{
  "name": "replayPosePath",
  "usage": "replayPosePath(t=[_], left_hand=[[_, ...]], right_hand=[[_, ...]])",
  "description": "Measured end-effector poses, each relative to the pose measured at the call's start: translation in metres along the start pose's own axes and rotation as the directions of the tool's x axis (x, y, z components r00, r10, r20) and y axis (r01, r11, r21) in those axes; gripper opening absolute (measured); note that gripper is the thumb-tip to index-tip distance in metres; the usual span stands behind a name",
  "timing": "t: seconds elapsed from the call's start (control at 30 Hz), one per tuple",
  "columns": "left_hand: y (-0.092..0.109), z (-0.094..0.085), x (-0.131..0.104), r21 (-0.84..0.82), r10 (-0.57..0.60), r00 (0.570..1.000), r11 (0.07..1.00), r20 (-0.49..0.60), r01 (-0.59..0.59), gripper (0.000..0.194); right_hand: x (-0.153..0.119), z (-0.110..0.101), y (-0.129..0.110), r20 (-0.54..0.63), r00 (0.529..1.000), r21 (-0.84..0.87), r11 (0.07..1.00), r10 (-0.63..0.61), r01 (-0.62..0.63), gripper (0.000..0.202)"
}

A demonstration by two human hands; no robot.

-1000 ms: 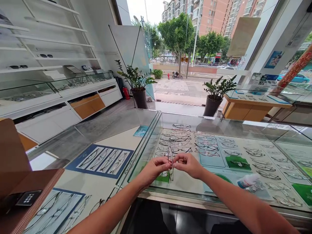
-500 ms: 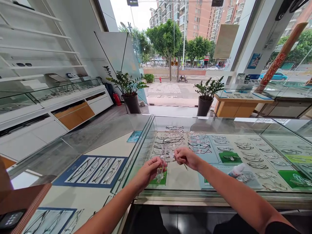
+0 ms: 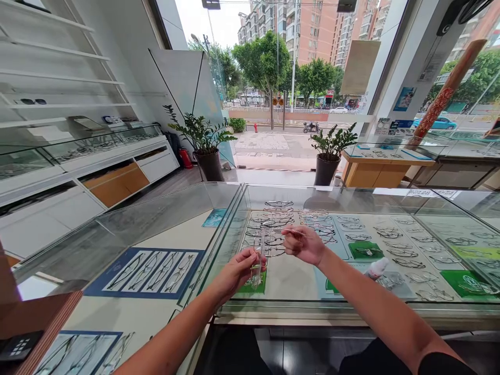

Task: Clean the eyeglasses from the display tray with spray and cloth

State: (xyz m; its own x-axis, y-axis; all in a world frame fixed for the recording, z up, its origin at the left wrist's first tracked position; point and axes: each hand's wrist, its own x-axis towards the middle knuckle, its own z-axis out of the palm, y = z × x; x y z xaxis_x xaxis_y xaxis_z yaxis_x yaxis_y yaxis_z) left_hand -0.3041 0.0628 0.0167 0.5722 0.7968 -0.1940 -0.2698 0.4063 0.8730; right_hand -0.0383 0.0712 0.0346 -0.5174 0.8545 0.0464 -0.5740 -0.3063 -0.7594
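Clear, see-through material catches the light in one eyewear piece [image 3: 258, 263], held roughly upright above the glass-topped worktop [image 3: 312, 314] by the left hand [image 3: 235, 271], its fingers closed around the piece near mid-height. The right hand [image 3: 308, 246], a little higher and just to the right, has its thumb and forefinger pinched on one thin strip [image 3: 294, 230] that points toward the eyewear piece; its other fingers are curled in. Two hands hold two items, one each. To the right lie one small white bottle [image 3: 377, 269], tilted, and beside it one clear bag [image 3: 394, 283]. Under the glass are many spectacle frames [image 3: 394, 233] in rows, too many and too fine to count surely, with three green pads [image 3: 365, 250] plain to see. The adjoining case to the left shows one blue-bordered board [image 3: 144, 272] bearing four frames on four pale strips. Beyond the worktop stand two potted plants [image 3: 209, 165], one red fire extinguisher [image 3: 185, 159], white wall shelves [image 3: 66, 79] with one pair of sunglasses [image 3: 33, 101], and a glass front onto a street with trees.
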Motion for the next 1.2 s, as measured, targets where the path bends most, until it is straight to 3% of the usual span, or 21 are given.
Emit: replayPosePath(t=[0.07,0.17,0.3,0.4,0.73,1.0,1.2], left_hand=[[-0.001,-0.002,0.001,-0.011,0.005,1.0,1.0,0.002,-0.004,0.039],[-0.003,-0.002,0.0,0.017,0.001,1.0,1.0,-0.002,-0.001,0.038],[-0.003,0.001,-0.001,0.061,0.012,1.0,0.998,0.02,-0.014,0.038],[-0.003,0.003,-0.001,0.076,0.025,0.999,0.997,0.036,-0.028,0.038],[-0.005,0.003,0.0,0.201,0.057,0.993,0.977,0.106,-0.078,0.039],[-0.004,0.004,-0.001,0.29,0.097,0.987,0.948,0.127,-0.131,0.04],[-0.004,0.005,-0.001,0.133,0.074,0.993,0.988,0.089,-0.085,0.039]], right_hand=[[0.001,0.002,0.006,-0.032,0.998,-0.054,0.997,0.06,-0.062,0.01],[0.0,0.006,0.014,-0.096,0.991,-0.216,0.969,0.098,-0.117,0.018],[-0.003,0.009,0.019,-0.037,0.994,-0.354,0.929,0.107,-0.113,0.035],[-0.003,0.008,0.021,0.0,0.993,-0.38,0.919,0.117,-0.108,0.036],[-0.003,0.014,0.02,-0.1,0.989,-0.464,0.875,0.107,-0.141,0.035],[0.0,0.007,0.025,-0.146,0.987,-0.537,0.832,0.073,-0.141,0.038],[0.0,0.006,0.025,-0.075,0.993,-0.475,0.872,0.089,-0.114,0.035]])
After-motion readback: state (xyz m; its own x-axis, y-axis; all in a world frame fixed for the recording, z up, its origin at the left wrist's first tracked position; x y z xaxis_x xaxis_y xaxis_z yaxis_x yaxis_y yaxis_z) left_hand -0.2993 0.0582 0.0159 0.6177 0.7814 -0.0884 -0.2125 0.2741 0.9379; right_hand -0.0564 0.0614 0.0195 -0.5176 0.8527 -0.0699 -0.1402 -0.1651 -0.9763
